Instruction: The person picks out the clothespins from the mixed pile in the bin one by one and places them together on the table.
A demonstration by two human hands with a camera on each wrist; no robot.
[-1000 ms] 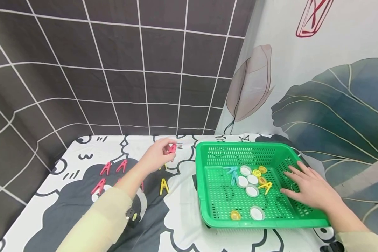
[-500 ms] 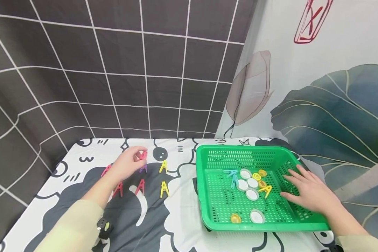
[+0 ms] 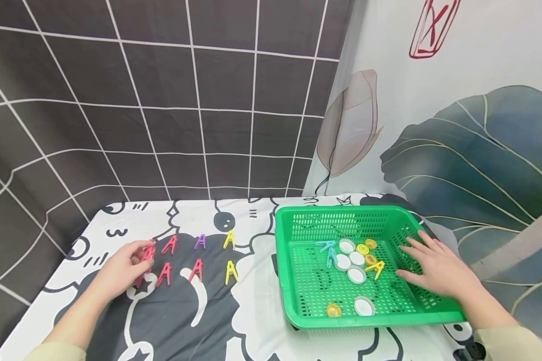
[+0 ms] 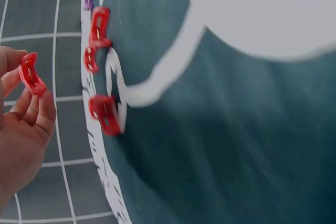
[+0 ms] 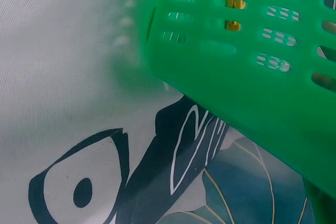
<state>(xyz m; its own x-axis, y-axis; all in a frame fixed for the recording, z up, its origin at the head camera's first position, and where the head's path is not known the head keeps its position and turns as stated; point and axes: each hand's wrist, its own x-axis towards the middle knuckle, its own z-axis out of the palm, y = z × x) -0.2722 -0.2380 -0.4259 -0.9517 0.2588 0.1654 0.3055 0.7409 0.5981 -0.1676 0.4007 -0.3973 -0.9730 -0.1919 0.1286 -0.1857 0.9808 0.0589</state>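
My left hand [image 3: 122,268] pinches a red clothespin [image 4: 31,74] between thumb and fingertips, over the left side of the cloth. Another red clothespin [image 3: 140,278] lies right by the hand, partly covered by it. To its right two rows run across the cloth: red clothespins [image 3: 164,274], a purple clothespin [image 3: 200,241] and yellow clothespins [image 3: 231,272]. My right hand [image 3: 438,268] has its fingers spread over the right wall of the green basket [image 3: 282,281]. Inside the basket lie blue clothespins [image 3: 326,245], a yellow clothespin [image 3: 376,269], white discs [image 3: 356,275] and yellow discs [image 3: 333,310].
The patterned cloth [image 3: 257,301] covers the table. Behind it hangs a dark curtain with a white grid [image 3: 226,125], and at the right a pale curtain with leaf prints [image 3: 469,150].
My left hand has carried the red clothespin leftward, from beside the basket, past the purple clothespin, to the left end of the rows. The right hand stays at the basket wall.
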